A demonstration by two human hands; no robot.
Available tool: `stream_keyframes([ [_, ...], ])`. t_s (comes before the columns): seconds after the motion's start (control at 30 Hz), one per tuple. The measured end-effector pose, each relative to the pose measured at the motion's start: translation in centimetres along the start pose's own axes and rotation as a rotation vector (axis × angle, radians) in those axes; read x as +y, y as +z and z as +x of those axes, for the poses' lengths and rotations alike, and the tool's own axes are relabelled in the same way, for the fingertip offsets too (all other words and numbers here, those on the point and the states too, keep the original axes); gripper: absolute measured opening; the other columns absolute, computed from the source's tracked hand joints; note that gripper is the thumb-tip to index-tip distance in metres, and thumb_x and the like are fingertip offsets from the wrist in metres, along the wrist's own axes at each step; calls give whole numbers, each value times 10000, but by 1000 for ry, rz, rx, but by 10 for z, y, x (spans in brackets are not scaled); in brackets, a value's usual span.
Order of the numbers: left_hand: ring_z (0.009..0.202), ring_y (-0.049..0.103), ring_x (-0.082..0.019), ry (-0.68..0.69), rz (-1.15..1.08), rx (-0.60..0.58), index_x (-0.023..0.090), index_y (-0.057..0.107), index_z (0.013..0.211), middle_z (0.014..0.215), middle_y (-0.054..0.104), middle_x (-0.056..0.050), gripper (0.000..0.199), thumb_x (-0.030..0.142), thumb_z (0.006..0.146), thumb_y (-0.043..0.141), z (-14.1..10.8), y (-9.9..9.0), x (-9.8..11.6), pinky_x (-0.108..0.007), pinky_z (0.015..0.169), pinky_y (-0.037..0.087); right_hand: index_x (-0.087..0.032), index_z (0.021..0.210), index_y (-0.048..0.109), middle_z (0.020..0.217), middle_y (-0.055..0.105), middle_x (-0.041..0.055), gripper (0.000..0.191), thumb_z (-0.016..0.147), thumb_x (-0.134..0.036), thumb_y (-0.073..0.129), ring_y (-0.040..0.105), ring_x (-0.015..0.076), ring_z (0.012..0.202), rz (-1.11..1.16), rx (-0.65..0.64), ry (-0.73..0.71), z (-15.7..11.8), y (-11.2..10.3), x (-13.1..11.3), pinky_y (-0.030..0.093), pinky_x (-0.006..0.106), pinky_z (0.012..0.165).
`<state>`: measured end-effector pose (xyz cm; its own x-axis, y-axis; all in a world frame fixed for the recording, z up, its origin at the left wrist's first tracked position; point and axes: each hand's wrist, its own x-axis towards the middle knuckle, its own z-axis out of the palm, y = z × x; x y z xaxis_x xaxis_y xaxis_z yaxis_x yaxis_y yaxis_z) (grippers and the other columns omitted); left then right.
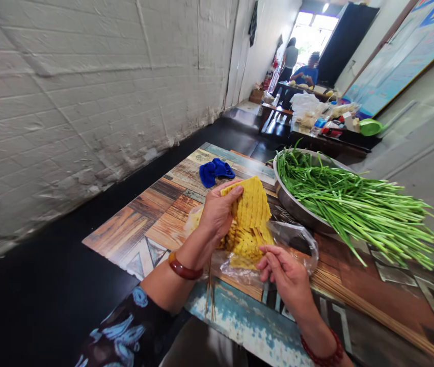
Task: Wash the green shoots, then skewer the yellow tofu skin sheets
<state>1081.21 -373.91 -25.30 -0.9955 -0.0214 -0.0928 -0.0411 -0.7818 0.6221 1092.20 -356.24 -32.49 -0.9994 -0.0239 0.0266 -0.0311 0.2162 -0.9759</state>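
My left hand (217, 209) grips a yellow, ridged, flat food sheet (251, 201) between thumb and fingers, lifted and tilted above the table. Below it, more yellow sheets (245, 242) with cuts across them lie on a clear plastic bag (297, 237). Close to the pile's right edge, my right hand (283, 270) is closed in a pinch; what it holds, if anything, I cannot make out. Several thin sticks (211, 295) show below my left wrist, their upper ends hidden. A bundle of thin bamboo skewers (377, 306) lies to the right of my right hand.
A metal basin (297, 201) heaped with long green stalks (347, 196) stands on the patterned table (152, 214) at the right. A blue cloth (215, 172) lies near the far edge. A white wall (106, 76) runs along the left. Two people are beyond another cluttered table.
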Motion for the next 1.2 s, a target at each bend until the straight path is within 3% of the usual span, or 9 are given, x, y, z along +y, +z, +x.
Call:
stream_keyframes([
  [0.43,681,672,-105,40,-26,-38,149,768,782,758,758,-10,318,286,546,932,3,-3,1,-190,661,507,-179,1047,705,734,678,11,374,928,-522,618,587,96,527,75,36,50,5,-3,7,444,202,466],
  [1.2,646,659,-119,-14,-33,4,153,736,716,706,735,-3,334,279,480,936,-1,-1,1,-215,646,500,-190,1046,710,712,619,-16,322,961,-471,579,487,78,498,11,59,-3,7,-5,12,401,227,509],
])
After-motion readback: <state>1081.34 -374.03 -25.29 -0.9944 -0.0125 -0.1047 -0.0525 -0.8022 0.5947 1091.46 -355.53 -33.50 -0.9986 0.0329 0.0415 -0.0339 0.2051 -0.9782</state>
